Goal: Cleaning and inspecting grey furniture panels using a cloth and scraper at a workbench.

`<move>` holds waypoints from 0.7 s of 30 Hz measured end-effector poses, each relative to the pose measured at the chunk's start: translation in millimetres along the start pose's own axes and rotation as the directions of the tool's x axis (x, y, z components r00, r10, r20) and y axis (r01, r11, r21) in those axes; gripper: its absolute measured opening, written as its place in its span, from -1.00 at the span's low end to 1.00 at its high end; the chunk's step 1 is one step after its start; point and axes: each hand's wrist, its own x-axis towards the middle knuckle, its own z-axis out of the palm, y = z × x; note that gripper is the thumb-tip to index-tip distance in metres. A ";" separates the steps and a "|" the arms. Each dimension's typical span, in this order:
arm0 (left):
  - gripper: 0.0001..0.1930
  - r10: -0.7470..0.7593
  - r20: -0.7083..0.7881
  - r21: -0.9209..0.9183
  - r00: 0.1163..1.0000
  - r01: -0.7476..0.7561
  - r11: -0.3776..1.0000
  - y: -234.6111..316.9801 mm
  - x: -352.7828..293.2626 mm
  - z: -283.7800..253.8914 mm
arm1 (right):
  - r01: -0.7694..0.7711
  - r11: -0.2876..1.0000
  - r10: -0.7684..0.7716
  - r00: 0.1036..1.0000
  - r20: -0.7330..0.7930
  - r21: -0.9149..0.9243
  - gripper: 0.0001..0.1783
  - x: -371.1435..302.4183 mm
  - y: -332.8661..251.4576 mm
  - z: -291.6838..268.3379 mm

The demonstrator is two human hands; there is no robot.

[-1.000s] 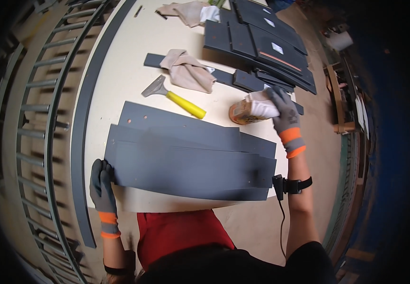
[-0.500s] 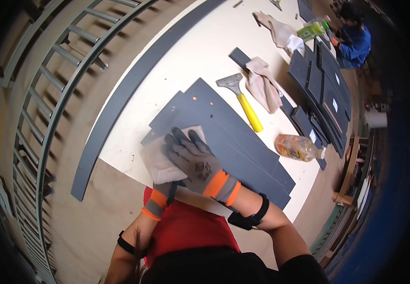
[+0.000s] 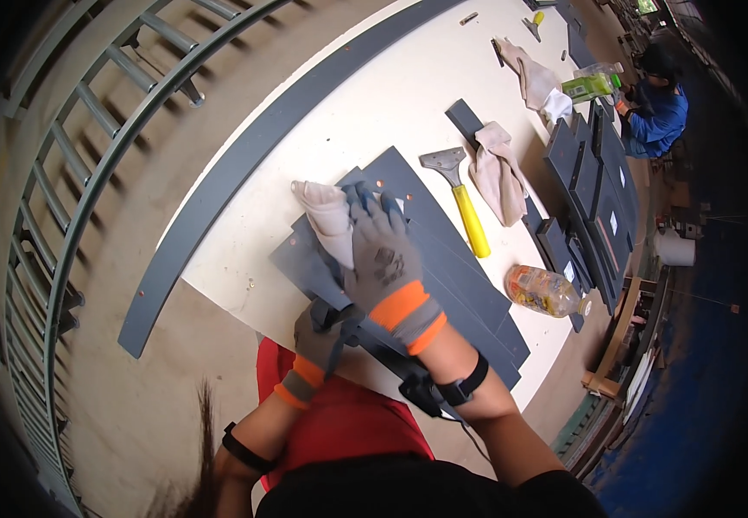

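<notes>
My right hand (image 3: 384, 259), in a grey glove with an orange cuff, presses a whitish cloth (image 3: 326, 223) onto a dark grey panel (image 3: 439, 259). The cloth bunches up to the left of the fingers. At the near edge, my left hand (image 3: 318, 335), also gloved, is closed round the edge of a top panel (image 3: 307, 266); its fingertips are partly hidden. Several such panels lie overlapped under my hands. Just beyond them lies a scraper (image 3: 469, 216) with a yellow handle, beside a second beige cloth (image 3: 497, 173).
A clear bottle (image 3: 542, 290) lies at the table's right. Behind it lean several dark panels (image 3: 594, 186). A long grey strip (image 3: 210, 203) follows the left table edge, with a roller conveyor (image 3: 102, 112) beyond. A green bottle (image 3: 588, 87) and a co-worker in blue (image 3: 661, 116) are far right.
My right hand has slid the cloth away from me over the panels, and the cloth has folded up. My left hand has come out from beside the cloth and shows at the panel's near edge.
</notes>
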 end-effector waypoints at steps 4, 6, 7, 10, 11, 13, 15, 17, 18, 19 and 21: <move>-0.82 0.693 -0.313 0.705 0.649 -0.330 0.627 -50.2 26.1 30.1 | 0.225 0.974 -0.226 0.974 0.029 0.033 -0.20 -40.4 -47.0 26.5; -0.83 0.844 -0.408 0.832 0.348 -0.240 0.501 -44.5 25.2 41.9 | 0.174 0.984 -0.174 0.985 -0.005 0.031 -0.26 -26.7 -23.8 25.8; -0.85 0.456 -0.389 0.433 0.801 -0.278 0.857 -20.0 10.2 20.3 | 0.052 0.997 -0.049 0.997 -0.051 0.052 -0.28 -8.4 -3.7 19.2; -0.86 -0.006 -0.059 0.001 0.998 0.007 1.000 -4.6 4.2 5.7 | -0.093 0.996 0.091 0.987 -0.134 -0.004 -0.28 6.4 5.3 11.3; -0.84 0.113 -0.113 0.110 0.987 -0.101 0.989 -24.7 7.2 -7.4 | -0.117 0.992 0.117 0.993 -0.022 0.037 -0.28 0.4 -13.9 8.6; -0.82 0.227 -0.141 0.214 0.964 -0.194 0.957 -56.3 17.4 -10.9 | 0.190 0.972 -0.202 0.976 -0.083 -0.138 -0.29 -37.5 -25.4 50.0; -0.83 0.539 -0.309 0.231 0.783 -0.488 0.842 -75.9 18.3 -10.9 | 0.147 0.986 -0.153 0.985 0.080 0.079 -0.29 -32.9 -37.6 2.3; -0.86 0.261 -0.194 0.080 0.946 -0.250 0.965 -19.2 4.7 9.2 | 0.063 0.998 -0.059 0.976 0.210 -0.012 -0.29 -9.0 -14.1 -4.9; -0.89 -0.012 -0.059 -0.025 0.998 0.010 1.000 5.5 1.0 14.9 | 0.017 1.000 -0.016 0.995 0.102 -0.007 -0.25 1.9 -2.5 2.2; -0.89 -0.046 -0.050 -0.007 0.998 0.046 0.999 6.3 1.4 12.4 | -0.021 1.000 0.021 1.000 -0.008 0.005 -0.21 9.0 0.5 6.7; -0.86 0.133 -0.197 -0.039 0.971 -0.143 0.989 -60.6 15.9 -1.0 | 0.050 0.997 -0.054 0.996 0.064 0.061 -0.21 0.5 -24.9 5.8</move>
